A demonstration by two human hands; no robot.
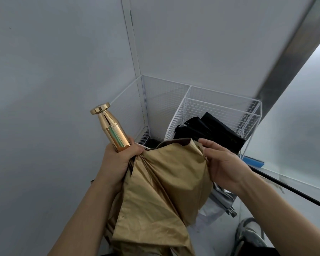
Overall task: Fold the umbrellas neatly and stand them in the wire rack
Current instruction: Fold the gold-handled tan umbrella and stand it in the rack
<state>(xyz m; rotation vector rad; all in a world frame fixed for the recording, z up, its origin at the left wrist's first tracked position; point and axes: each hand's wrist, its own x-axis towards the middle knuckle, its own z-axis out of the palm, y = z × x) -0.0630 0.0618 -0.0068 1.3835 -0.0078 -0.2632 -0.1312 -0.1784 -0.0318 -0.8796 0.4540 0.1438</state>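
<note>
The fingers (135, 147) of the left hand (118, 159) are curled tight round the lower end of the shiny handle (109, 126) of the gold umbrella (164, 182), right where the cloth gathers, so the handle points up and away towards the wall. The right hand (224, 165) has its fingers bent over the top edge of the loose cloth (190, 150) with the thumb underneath, pinching a fold of it. The cloth between the two hands is slack and creased, hanging down in wide uneven pleats and not yet wrapped round the shaft, so the step in hand looks like the folding itself: gathering the panels one by one. Just beyond the hands, in the corner of the room, stands the white wire rack (220, 106). A folded black umbrella (211, 130) leans in what seems to be its right compartment, while the left compartment shows only a dark base. The next move probably calls for the right hand to smooth each pleat flat and wind it the same way round while the left keeps the handle steady, then to fasten the strap, which is not visible here. Only then is the umbrella slim enough to stand in the rack. A blue object (253, 161) lies on the floor beside the rack, and a shoe (251, 235) shows low on the right.
</note>
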